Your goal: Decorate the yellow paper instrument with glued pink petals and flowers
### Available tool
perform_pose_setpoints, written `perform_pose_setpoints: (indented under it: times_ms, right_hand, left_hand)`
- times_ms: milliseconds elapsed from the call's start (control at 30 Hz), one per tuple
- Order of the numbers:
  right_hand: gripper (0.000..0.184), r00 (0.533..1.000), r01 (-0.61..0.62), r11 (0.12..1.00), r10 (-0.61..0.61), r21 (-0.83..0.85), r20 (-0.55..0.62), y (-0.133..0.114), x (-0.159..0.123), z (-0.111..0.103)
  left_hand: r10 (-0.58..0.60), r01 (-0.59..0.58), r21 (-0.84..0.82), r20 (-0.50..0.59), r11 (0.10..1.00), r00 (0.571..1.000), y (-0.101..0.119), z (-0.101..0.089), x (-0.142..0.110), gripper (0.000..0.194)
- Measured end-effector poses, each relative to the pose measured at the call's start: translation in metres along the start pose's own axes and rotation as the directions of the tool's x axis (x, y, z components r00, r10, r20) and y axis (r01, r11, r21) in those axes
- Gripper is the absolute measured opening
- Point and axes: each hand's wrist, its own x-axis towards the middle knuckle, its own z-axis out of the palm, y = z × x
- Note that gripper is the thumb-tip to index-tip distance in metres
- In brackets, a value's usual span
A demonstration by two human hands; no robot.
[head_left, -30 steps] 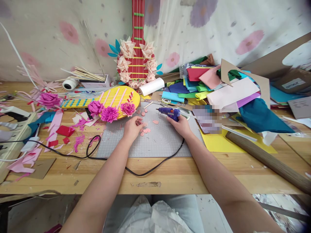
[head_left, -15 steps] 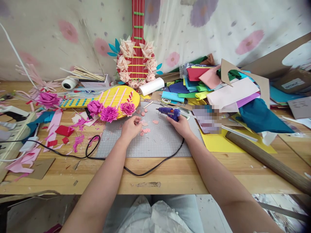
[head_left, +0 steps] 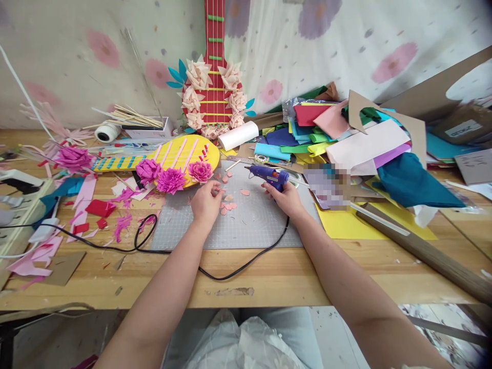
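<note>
- Head view, step in hand: we judge this as glue work on small petals (head_left: 229,206), at the stage of handling a single piece.
- Right hand (head_left: 289,199): we grip the glue gun (head_left: 266,173) over the far part of the cutting mat (head_left: 261,228), nozzle pointing left.
- Left hand (head_left: 204,204): we draw the fingers together beside the petals; we cannot tell whether they grip one.
- Requirement, as we judge it: applying glue calls for a steady petal, a close nozzle and fingertips clear of the hot tip.
- Petals: we see pale pink, thin, rounded pieces, loosely scattered left of the mat's centre, some overlapping.
- Glue gun: we see a blue body; its black cable (head_left: 258,255) crosses the mat's near edge.
- Yellow guitar-shaped piece (head_left: 173,149): we see it lying at the mat's far left corner, bearing magenta flowers (head_left: 171,181).
</note>
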Motion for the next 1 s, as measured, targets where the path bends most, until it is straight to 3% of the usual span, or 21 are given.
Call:
perform_pose_setpoints:
  times_ms: [300, 533, 700, 900, 1000]
  right_hand:
    - [0.043, 1.000, 0.011, 0.999, -0.011, -0.044, 0.018, -0.003, -0.002, 0.001]
    - [0.043, 0.999, -0.002, 1.000, 0.002, 0.014, 0.043, 0.003, -0.001, 0.006]
    - [0.044, 0.999, -0.018, 0.999, 0.016, 0.039, 0.031, -0.001, -0.002, 0.006]
    - [0.045, 0.995, -0.065, 0.972, 0.047, 0.226, 0.085, -0.010, 0.000, 0.011]
    - [0.044, 0.992, -0.060, 0.972, 0.033, 0.225, 0.122, -0.012, -0.001, 0.015]
  left_hand:
    - [-0.105, 0.133, -0.261, 0.116, 0.956, 0.988, -0.010, 0.010, 0.002, 0.020]
    - [-0.009, 0.017, -0.160, 0.054, 0.987, 0.999, 0.000, 0.003, -0.001, 0.025]
    - [-0.029, 0.032, -0.075, 0.043, 0.997, 0.999, -0.002, 0.004, -0.001, 0.024]
    - [-0.020, 0.027, -0.139, 0.047, 0.990, 0.999, -0.005, 0.009, -0.001, 0.017]
    - [-0.028, 0.047, -0.267, 0.072, 0.962, 0.997, -0.007, 0.012, 0.000, 0.021]
